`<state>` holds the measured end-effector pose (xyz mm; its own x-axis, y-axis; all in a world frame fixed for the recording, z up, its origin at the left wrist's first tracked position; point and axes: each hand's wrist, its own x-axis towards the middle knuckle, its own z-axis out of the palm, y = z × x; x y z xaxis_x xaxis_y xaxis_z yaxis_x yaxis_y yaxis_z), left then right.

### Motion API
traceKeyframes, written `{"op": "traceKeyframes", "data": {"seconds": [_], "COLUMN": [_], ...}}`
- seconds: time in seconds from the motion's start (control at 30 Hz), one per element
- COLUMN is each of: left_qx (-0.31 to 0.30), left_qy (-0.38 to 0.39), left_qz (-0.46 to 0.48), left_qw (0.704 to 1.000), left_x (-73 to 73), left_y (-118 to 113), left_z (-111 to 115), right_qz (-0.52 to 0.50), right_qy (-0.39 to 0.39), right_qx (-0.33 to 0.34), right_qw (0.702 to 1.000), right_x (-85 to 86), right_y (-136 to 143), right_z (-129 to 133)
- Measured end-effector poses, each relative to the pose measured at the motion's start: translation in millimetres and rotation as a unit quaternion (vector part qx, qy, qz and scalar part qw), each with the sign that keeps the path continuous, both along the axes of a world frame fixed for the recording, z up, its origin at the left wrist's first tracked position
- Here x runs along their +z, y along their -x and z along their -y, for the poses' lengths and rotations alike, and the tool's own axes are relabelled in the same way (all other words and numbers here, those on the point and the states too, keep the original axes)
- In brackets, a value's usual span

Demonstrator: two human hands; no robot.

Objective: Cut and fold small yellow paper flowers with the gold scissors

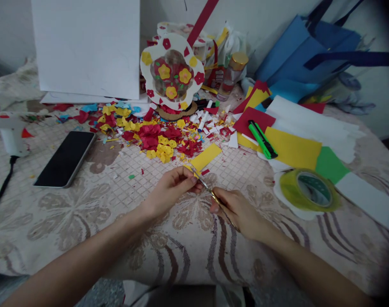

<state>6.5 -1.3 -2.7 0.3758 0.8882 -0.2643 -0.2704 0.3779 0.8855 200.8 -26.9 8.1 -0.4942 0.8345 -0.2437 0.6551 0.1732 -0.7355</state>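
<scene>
My right hand is closed around the gold handles of a pair of scissors, whose blades point up and left. The thumb and fingers of my left hand pinch a small piece of yellow paper right at the scissor tips; most of that piece is hidden by fingers and blades. Just beyond the tips lies a yellow paper strip; whether it is joined to the pinched piece I cannot tell. Past my hands are heaps of yellow paper flowers and red paper flowers.
A flower-decorated lantern shape stands behind the scraps. Leftward are a phone and a glue gun. At right lie a green box cutter, coloured paper and a tape roll. A glass bottle stands behind.
</scene>
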Motion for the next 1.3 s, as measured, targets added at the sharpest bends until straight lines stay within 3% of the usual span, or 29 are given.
{"op": "traceKeyframes", "data": {"seconds": [0.43,0.77,1.07,1.3], "left_qx": [-0.085,-0.119,-0.126,-0.129], "left_qy": [0.008,0.036,0.048,0.071], "left_qz": [-0.004,-0.022,-0.021,-0.018], "left_qw": [0.996,0.992,0.991,0.989], "left_x": [5.6,4.8,3.6,2.1], "left_y": [10.6,14.8,15.7,14.5], "left_z": [-11.4,-15.6,-15.9,-15.1], "right_qz": [0.024,0.008,-0.08,-0.11], "right_qy": [0.018,0.003,0.098,0.116], "right_qx": [0.019,0.041,0.051,0.08], "right_qw": [0.999,0.999,0.991,0.984], "right_x": [8.5,4.9,1.7,0.2], "right_y": [-3.5,-9.3,-14.9,-20.3], "right_z": [-2.8,-4.6,-9.6,-12.0]}}
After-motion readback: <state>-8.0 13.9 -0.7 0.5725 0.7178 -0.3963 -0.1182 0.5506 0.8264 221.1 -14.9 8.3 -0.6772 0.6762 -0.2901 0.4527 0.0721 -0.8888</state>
